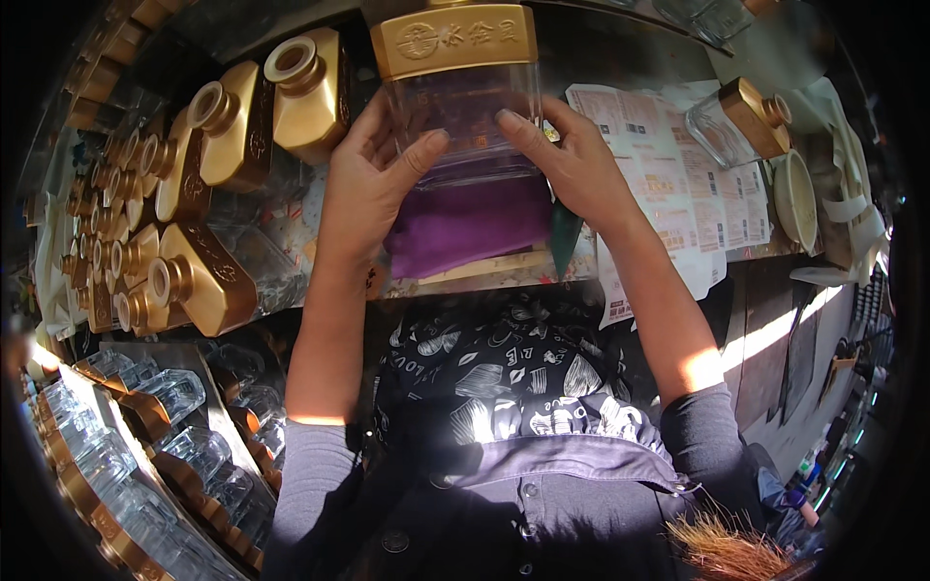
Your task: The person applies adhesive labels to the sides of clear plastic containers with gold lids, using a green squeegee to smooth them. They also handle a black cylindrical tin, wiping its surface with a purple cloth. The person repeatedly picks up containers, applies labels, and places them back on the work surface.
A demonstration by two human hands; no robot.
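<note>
Both my hands grip a square bottle with a see-through glass body and a gold shoulder (455, 46) bearing raised marks. It is held up over the workbench, its gold part toward the far side. My left hand (373, 184) is closed on the bottle's left side, thumb along the glass. On the right side, my right hand (572, 160) holds it the same way, thumb on the near face; the other fingers are partly hidden behind. Below the bottle, on the bench, lies a folded purple cloth (470, 228).
Several gold-topped bottles (228, 126) crowd the bench at left. Printed sheets (668, 184) hang over its edge at right, beside another gold-and-glass bottle (741, 121) and a pale bowl (796, 198). Racked glass bottles (179, 397) stand at lower left. Brown bristles (722, 544) show at lower right.
</note>
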